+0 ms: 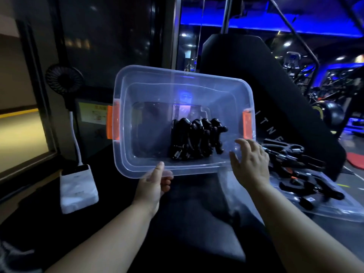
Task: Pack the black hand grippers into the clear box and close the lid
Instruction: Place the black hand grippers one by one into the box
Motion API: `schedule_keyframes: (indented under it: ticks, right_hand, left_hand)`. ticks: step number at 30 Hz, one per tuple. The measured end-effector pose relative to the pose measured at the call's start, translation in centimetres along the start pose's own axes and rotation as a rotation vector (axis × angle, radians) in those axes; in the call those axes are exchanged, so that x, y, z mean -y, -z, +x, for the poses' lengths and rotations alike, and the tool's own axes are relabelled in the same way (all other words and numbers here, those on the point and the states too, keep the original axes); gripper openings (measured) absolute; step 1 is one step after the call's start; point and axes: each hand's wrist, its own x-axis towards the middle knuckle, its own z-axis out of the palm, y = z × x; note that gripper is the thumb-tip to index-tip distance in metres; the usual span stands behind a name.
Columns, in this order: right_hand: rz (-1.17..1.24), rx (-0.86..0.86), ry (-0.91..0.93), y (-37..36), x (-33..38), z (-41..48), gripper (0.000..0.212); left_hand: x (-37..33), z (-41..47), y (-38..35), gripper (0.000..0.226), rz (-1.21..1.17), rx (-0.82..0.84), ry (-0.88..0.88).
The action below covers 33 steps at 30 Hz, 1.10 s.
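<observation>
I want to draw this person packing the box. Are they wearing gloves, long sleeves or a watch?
No gloves: the left hand and right hand are bare. The left forearm and right forearm are bare too, with no sleeve in view. I can see no watch, ring or bracelet.

A person holds a clear box [149, 89] up off a dark padded surface [189, 223], tilted so its open top faces the camera. The left hand [151, 186] pinches the near rim, thumb on top and fingers curled beneath. The right hand [250, 164] has its fingers spread against the box's near right corner. A cluster of black hand grippers [195, 140] lies inside, toward the right end. An orange latch [112, 122] sits on the left end and another [247, 125] on the right. More hand grippers [307, 186] lie on a clear lid [334, 211] to the right. At left stand a small black fan [64, 79] and a white block [78, 188].
</observation>
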Motion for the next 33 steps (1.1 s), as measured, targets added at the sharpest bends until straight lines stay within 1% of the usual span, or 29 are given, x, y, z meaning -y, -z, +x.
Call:
schedule_keyframes:
  ticks: [5, 7, 10, 13, 18, 23, 28, 30, 33]
  right_hand:
    - [-0.080, 0.084, -0.186, 2.0, -4.4, -2.2, 0.046]
    - [-0.187, 0.149, -0.264, 2.8, -6.0, -2.8, 0.048]
    - [-0.330, 0.264, -0.448, 3.8, -8.4, -3.9, 0.048]
    - [-0.413, 0.328, -0.561, 4.4, -9.7, -4.7, 0.050]
    - [-0.438, 0.349, -0.624, 4.7, -9.5, -5.2, 0.043]
    - [-0.365, 0.341, -0.739, 5.5, -10.7, -5.4, 0.049]
    - [-0.413, 0.407, -0.712, 5.7, -10.8, -5.6, 0.071]
    - [-0.432, 0.427, -0.703, 5.8, -10.7, -5.6, 0.070]
    - [-0.441, 0.442, -0.690, 6.1, -10.5, -5.6, 0.062]
  left_hand:
    - [0.2, -0.1, -0.2, 0.035, 0.009, -0.015, -0.022]
    - [0.3, 0.1, -0.2, 0.035, 0.015, -0.020, -0.031]
    - [0.6, 0.3, -0.1, 0.033, 0.021, -0.027, -0.034]
    - [0.8, 0.6, 0.1, 0.033, 0.015, -0.033, -0.040]
    - [0.9, 0.7, 0.0, 0.034, 0.019, -0.033, -0.047]
    - [0.9, 0.6, 0.0, 0.035, 0.023, -0.033, -0.061]
    - [0.8, 0.6, -0.1, 0.036, 0.026, -0.034, -0.060]
    - [0.9, 0.6, 0.0, 0.036, 0.029, -0.032, -0.058]
    - [0.9, 0.6, 0.1, 0.036, 0.023, -0.026, -0.053]
